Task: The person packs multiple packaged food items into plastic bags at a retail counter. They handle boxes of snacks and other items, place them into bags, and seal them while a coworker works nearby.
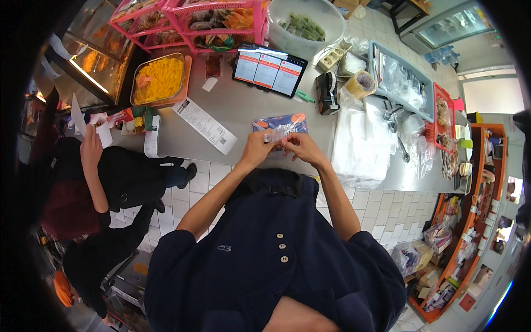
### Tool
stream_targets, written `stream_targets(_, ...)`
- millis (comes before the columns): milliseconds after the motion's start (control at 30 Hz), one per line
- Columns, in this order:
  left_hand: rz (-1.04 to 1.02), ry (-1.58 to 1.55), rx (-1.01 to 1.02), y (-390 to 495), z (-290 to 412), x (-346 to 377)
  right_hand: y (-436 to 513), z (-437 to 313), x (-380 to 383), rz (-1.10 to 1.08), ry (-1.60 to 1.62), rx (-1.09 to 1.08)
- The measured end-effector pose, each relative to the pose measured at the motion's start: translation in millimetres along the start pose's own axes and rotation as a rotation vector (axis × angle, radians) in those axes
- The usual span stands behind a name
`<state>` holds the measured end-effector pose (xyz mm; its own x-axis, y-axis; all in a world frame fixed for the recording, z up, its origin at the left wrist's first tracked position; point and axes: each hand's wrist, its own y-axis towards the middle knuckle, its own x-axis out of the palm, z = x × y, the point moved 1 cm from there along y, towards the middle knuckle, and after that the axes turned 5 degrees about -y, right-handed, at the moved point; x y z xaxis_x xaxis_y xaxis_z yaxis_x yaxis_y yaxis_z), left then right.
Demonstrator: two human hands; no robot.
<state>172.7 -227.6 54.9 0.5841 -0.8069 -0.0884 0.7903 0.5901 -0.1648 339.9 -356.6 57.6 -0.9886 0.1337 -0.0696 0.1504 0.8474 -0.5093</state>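
My left hand [260, 146] pinches a small clear plastic bag [283, 131] at its left end. At the bag's lower right side, my right hand [302, 146] has its fingertips together on the plastic. What lies inside the bag is too small to tell. Just beyond both hands, partly covered by them, a blue box with orange marks [271, 123] rests on the steel counter [182, 143]. A long printed receipt [205, 125] lies to the left of the box. Behind it a tablet [269, 69] leans with its screen lit, and a green marker [305, 96] lies near its corner.
A tray of yellow food [159, 79] and pink baskets [224, 31] stand at the back left. To the right are a black tape dispenser [327, 93], a stack of plastic bags [360, 143] and a blue crate [429, 103]. Co-workers stand at the left, one hand [91, 145] holding paper.
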Motion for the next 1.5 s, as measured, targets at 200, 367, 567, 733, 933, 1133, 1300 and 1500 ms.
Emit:
stream_targets(200, 0.028, -0.107, -0.092, 0, -12, 3, -5, 0, -14, -0.151, 0.024, -0.041)
stream_targets(367, 0.032, -0.297, -0.191, 3, -22, 2, -6, -1, -13, -0.049, 0.065, -0.034)
stream_targets(567, -0.001, -0.32, -0.296, 5, -22, 0, -2, 4, 0, 0.073, 0.166, -0.128)
stream_targets(733, -0.003, -0.32, -0.305, 6, -22, 0, 2, 12, 6, 0.126, 0.221, -0.188)
stream_targets(933, -0.038, -0.329, -0.323, 6, -22, -1, 5, 17, 24, 0.364, 0.052, -0.174)
stream_targets(1133, -0.02, -0.343, -0.351, 8, -23, -3, 4, 20, 34, 0.429, 0.002, -0.234)
stream_targets(1300, 0.002, -0.217, -0.239, 10, -25, 1, 4, 11, 26, 0.408, -0.231, -0.232)
stream_targets(1500, 0.047, 0.292, 0.289, 12, -12, 5, 12, 6, 24, 0.671, -0.519, -0.371)
